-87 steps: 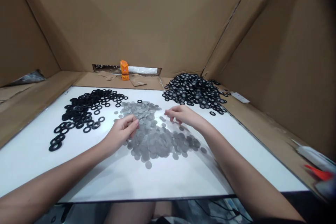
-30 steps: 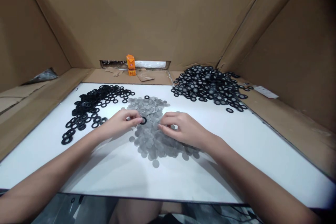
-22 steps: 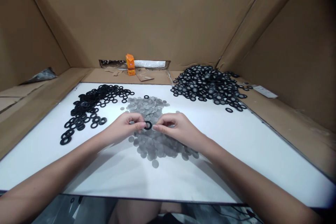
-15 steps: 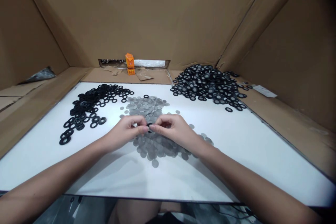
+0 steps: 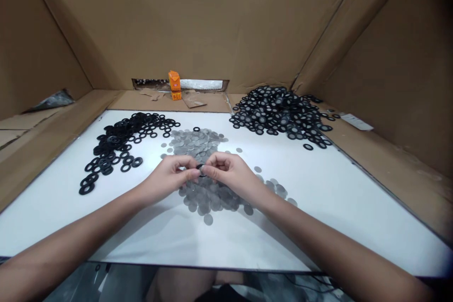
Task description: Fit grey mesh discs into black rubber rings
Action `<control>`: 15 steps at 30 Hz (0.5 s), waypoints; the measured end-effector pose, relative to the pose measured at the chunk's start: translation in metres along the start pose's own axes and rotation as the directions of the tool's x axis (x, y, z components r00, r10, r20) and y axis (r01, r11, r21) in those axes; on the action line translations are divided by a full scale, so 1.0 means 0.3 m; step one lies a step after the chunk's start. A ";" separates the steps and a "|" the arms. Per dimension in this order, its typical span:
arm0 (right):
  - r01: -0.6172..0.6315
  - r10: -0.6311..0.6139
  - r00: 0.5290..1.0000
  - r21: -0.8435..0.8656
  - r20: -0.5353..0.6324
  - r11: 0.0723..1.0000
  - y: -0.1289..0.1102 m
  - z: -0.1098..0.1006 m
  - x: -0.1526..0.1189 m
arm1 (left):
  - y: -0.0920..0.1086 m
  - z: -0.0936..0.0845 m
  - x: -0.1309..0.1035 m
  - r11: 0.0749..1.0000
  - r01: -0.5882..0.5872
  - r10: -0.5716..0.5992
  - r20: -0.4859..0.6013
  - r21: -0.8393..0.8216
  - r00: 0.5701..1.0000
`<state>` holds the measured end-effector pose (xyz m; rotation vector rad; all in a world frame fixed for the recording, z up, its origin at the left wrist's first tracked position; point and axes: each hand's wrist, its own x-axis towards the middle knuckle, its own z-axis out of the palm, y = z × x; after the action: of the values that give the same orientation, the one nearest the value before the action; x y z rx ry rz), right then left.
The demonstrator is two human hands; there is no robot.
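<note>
Head view: the left hand [image 5: 170,178] and right hand [image 5: 230,174] meet fingertip to fingertip above the white surface [image 5: 318,188], both pinching one small black ring [image 5: 201,170] between them. The ring sits mostly hidden by the fingertips, directly over the heap of grey discs [image 5: 208,184]. A pile of loose black rings [image 5: 120,144] lies well to the left, and a pile of rings with grey centres [image 5: 279,115] lies far right.
</note>
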<state>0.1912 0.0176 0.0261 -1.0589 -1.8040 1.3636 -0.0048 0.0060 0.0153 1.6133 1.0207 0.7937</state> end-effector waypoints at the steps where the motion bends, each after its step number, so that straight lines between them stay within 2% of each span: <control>1: -0.007 0.007 1.000 0.025 0.003 1.000 0.005 0.002 0.001 | -0.005 0.002 0.001 1.000 0.012 -0.012 0.007 -0.026 1.000; 7: -0.009 0.008 1.000 0.121 0.015 0.993 0.023 0.015 0.004 | -0.021 0.009 0.002 0.997 -0.039 0.040 -0.010 0.064 0.999; 13: -0.020 0.022 1.000 0.142 -0.010 0.990 0.018 0.014 0.008 | -0.017 0.016 0.001 1.000 0.002 -0.002 -0.014 -0.011 1.000; 15: -0.023 0.023 1.000 0.168 -0.001 0.985 0.017 0.014 0.010 | -0.012 0.018 0.000 0.999 -0.006 0.008 -0.039 0.031 0.999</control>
<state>0.1873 0.0190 0.0202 -0.9936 -1.6468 1.4987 -0.0009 0.0041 0.0104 1.6339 1.0605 0.8208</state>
